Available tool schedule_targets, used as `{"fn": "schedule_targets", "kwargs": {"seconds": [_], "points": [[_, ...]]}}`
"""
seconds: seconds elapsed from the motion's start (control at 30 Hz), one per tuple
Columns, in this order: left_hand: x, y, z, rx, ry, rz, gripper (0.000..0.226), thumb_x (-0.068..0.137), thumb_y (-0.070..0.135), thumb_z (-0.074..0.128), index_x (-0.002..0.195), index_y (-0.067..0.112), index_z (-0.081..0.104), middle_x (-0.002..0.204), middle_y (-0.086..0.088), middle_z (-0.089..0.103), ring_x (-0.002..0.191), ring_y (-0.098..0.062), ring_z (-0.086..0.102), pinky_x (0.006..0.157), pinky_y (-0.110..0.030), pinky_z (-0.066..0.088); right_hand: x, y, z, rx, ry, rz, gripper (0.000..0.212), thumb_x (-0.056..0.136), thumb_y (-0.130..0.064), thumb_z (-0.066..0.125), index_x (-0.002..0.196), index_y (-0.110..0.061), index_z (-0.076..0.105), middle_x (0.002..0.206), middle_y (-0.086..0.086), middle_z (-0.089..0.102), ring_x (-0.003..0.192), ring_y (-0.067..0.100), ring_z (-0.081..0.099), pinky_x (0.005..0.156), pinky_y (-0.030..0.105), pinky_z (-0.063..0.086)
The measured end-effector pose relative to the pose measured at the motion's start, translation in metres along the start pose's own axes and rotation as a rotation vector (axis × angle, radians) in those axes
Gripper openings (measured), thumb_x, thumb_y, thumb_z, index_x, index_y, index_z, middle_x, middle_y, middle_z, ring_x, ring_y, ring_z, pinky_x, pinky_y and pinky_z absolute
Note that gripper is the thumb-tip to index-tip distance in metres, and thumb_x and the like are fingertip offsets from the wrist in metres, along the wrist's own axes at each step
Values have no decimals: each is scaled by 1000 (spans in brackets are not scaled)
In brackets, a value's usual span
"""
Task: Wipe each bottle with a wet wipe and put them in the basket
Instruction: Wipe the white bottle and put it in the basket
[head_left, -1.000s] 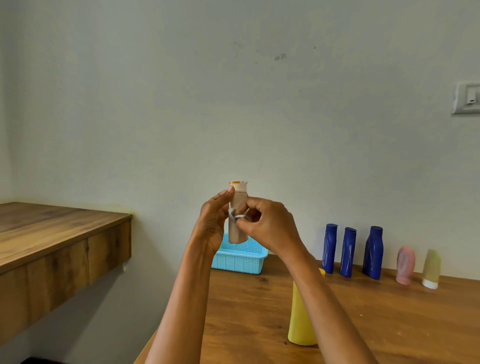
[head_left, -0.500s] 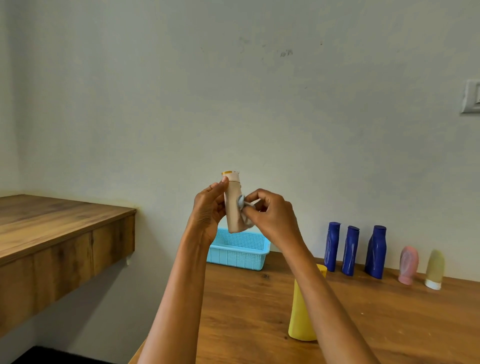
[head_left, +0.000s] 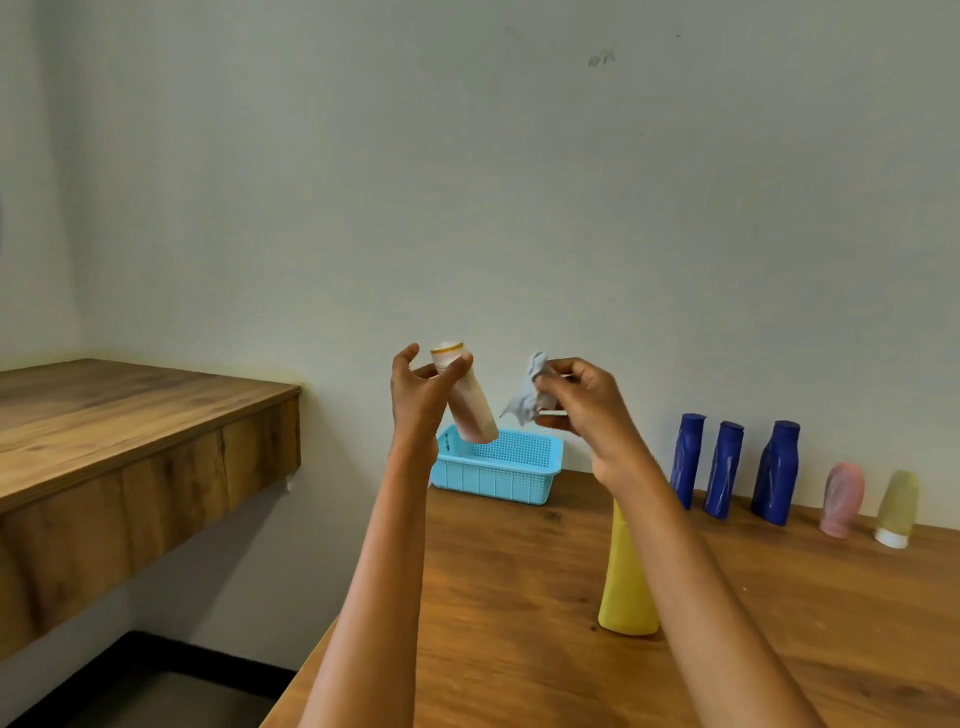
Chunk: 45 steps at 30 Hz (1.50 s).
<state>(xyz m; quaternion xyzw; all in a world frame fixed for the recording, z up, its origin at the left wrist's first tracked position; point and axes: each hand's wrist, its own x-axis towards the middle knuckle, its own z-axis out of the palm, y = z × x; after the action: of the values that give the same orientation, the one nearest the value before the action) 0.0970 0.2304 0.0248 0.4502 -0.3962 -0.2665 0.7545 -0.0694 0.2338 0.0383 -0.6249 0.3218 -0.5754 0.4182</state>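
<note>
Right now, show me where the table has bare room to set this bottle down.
Bare wood lies between the basket and the yellow bottle, and across the near table in front of that bottle. Right of it, the wide strip before the back row is free too. Crowded: along the wall, where three blue bottles, a pink one and a pale one stand.

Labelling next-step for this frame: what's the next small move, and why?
Probably lower the beige bottle into the blue basket. The left hand holds it tilted, above and in front of the basket, and the wet wipe, bunched in the right hand, is clear of the bottle, so wiping looks done.
</note>
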Motion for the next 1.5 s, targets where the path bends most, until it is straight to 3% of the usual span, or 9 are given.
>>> {"fn": "schedule_targets", "kwargs": {"seconds": [0.17, 0.37, 0.6, 0.73, 1.1, 1.23, 1.3, 1.37, 1.5], "points": [[16, -6, 3, 174, -37, 33, 65, 75, 26, 77, 132, 11, 47, 119, -14, 60, 104, -24, 61, 94, -44, 50, 30, -4, 23, -22, 68, 47, 17, 92, -14, 54, 107, -11, 60, 95, 9, 67, 84, 20, 67, 71, 30, 58], [64, -8, 1, 406, -64, 32, 67, 74, 27, 77, 131, 11, 48, 124, -11, 57, 111, -26, 56, 97, -41, 47, 73, 6, 61, -96, 246, 49, 16, 93, -29, 54, 83, -19, 61, 65, -3, 60, 59, 11, 55, 61, 29, 46], [98, -67, -11, 601, -152, 56, 60, 75, 24, 76, 128, 13, 50, 126, -9, 53, 110, -22, 51, 87, -30, 44, 112, 56, 61, -115, 196, 323, 34, 95, -16, 48, 63, -9, 55, 73, 12, 62, 62, 21, 56, 67, 30, 48], [121, -84, -12, 603, -182, 58, 59, 76, 28, 76, 127, 12, 50, 124, -9, 54, 106, -19, 51, 84, -28, 42, 131, 76, 58, -266, 143, 390, 24, 94, -12, 44, 87, 1, 63, 88, 17, 64, 81, 27, 60, 90, 39, 50], [140, -113, -10, 906, -519, 33, 58, 78, 25, 74, 128, 8, 50, 121, -6, 54, 110, -21, 51, 88, -28, 40, 143, 124, 77, -344, 98, 416, 27, 93, -15, 47, 101, 5, 65, 100, 21, 68, 97, 33, 65, 87, 41, 53], [143, -114, -14, 932, -668, 4, 40, 84, 16, 66, 121, 7, 52, 114, -5, 52, 104, -19, 49, 84, -26, 38, 139, 134, 77, -308, 117, 436, 27, 94, -15, 47, 73, -2, 58, 76, 14, 63, 83, 30, 62, 87, 43, 53], [147, -114, -15, 951, -693, -6, 14, 86, 14, 62, 97, 18, 54, 106, -4, 49, 96, -17, 44, 74, -23, 36, 137, 139, 75, -269, 131, 445, 33, 95, -18, 46, 66, -4, 53, 68, 12, 59, 78, 27, 59, 83, 41, 52], [148, -111, -14, 977, -731, -17, 19, 87, 11, 57, 79, 23, 44, 100, -6, 46, 92, -19, 40, 67, -22, 33, 136, 142, 73, -247, 132, 450, 36, 96, -21, 45, 67, -3, 54, 65, 11, 57, 75, 27, 59, 79, 38, 52], [152, -109, -12, 1025, -755, -44, 9, 87, 9, 52, 95, 13, 50, 105, -9, 48, 97, -21, 43, 76, -27, 36, 135, 142, 71, -220, 128, 450, 36, 96, -17, 44, 63, -5, 52, 62, 9, 57, 68, 23, 57, 73, 35, 50]]}}
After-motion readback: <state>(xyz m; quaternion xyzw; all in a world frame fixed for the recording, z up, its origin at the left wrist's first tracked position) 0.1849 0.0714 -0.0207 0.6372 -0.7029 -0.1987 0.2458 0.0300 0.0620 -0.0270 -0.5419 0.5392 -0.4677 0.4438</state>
